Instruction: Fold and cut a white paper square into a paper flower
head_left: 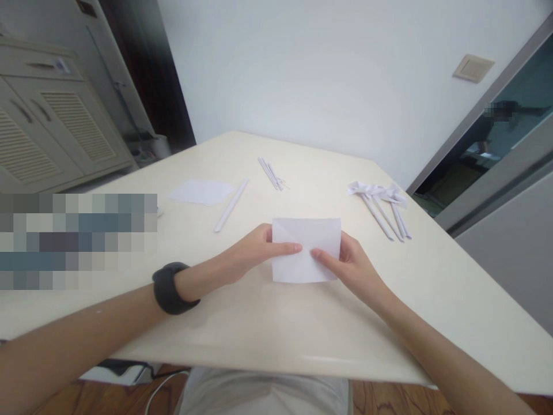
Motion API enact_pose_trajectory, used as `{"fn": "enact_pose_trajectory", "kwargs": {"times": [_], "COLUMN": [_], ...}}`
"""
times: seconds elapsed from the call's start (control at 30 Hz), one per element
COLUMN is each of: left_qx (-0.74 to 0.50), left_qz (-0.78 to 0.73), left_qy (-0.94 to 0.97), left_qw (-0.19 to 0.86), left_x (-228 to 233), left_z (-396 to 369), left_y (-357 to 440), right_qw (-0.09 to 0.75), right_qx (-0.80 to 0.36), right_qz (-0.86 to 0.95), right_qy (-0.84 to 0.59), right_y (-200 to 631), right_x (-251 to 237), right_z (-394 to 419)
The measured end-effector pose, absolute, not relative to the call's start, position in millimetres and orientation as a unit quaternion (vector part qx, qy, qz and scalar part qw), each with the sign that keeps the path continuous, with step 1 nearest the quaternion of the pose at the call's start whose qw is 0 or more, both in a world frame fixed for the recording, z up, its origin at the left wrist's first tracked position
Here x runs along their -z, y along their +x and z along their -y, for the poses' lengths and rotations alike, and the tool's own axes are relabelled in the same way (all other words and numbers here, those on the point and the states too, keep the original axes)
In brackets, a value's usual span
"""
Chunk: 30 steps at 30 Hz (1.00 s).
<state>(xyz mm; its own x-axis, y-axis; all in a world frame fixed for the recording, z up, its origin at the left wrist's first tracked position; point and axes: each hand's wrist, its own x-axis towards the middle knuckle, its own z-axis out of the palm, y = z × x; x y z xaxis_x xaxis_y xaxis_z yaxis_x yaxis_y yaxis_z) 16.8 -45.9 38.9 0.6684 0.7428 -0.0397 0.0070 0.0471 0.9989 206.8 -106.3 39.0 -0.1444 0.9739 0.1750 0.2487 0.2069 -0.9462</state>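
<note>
Left hand [254, 249] and right hand [358, 264] both pinch a sheet [306, 268], not yet shaped, with finished-looking pinwheels [375, 192] at its two o'clock, a stick [232, 206] at ten.

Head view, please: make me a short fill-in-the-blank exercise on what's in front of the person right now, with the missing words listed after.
1. The left hand and the right hand hold one white sheet of ____.
2. A black band is worn just behind the ____ hand.
3. The paper sticks with folded tops lie nearer the ____ hand.
4. The light switch is mounted on the ____.

Missing words: paper; left; right; wall.
</note>
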Motion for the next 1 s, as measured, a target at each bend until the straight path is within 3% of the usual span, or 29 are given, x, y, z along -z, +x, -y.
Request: {"fn": "enact_pose_trajectory", "kwargs": {"times": [0.43,1.0], "left_qx": [-0.265,-0.255], "left_qz": [-0.268,-0.310], "left_qy": [0.623,0.623], "left_qw": [0.686,0.671], "left_x": [-40.8,-41.2], "left_z": [45.6,47.1], "left_y": [15.7,15.3], "right_qw": [0.480,0.458], "right_qx": [-0.487,-0.515], "right_qz": [0.577,0.587], "right_qy": [-0.447,-0.426], "right_y": [209.9,207.9], "right_x": [-39.0,-41.1], "right_z": [105.8,110.1]}}
